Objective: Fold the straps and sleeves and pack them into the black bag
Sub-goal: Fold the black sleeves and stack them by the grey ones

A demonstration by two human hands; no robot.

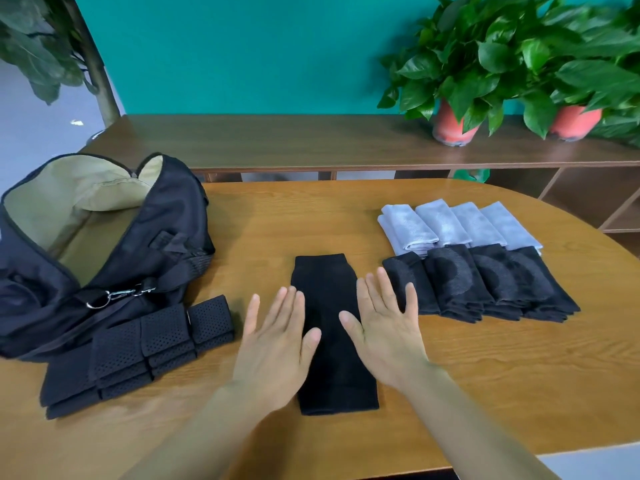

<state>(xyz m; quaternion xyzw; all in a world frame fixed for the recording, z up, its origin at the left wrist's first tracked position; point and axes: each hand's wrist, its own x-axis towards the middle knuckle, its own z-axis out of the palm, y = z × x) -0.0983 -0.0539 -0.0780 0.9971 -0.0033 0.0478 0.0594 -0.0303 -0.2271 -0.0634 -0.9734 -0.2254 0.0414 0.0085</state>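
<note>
**A:** Where's the piece being worked on?

**B:** The unfolded black sleeve (325,282) lies flat and lengthwise on the table (485,375), between the hands. The left hand (277,344) is over its left edge and the right hand (384,327) over its right edge. Both have fingers straight and spread, holding nothing.

**A:** What makes a good fold here?

**B:** I'd smooth it from the middle outward, then bring the near end up to the far cuff with the edges matched. That way it should match the folded black sleeves (485,285) lined up to the right, just in front of the folded grey sleeves (457,223).

**A:** And the bag?

**B:** The black bag (176,202) sits open at the left, with the folded straps (138,351) stacked just in front of it.

**A:** Anything unclear?

**B:** I can't tell whether the palms press the cloth or hover above it. The frame cuts off the bag's left side, and its own wall hides part of the inside. Any creases in the dark sleeve are hard to make out.
</note>
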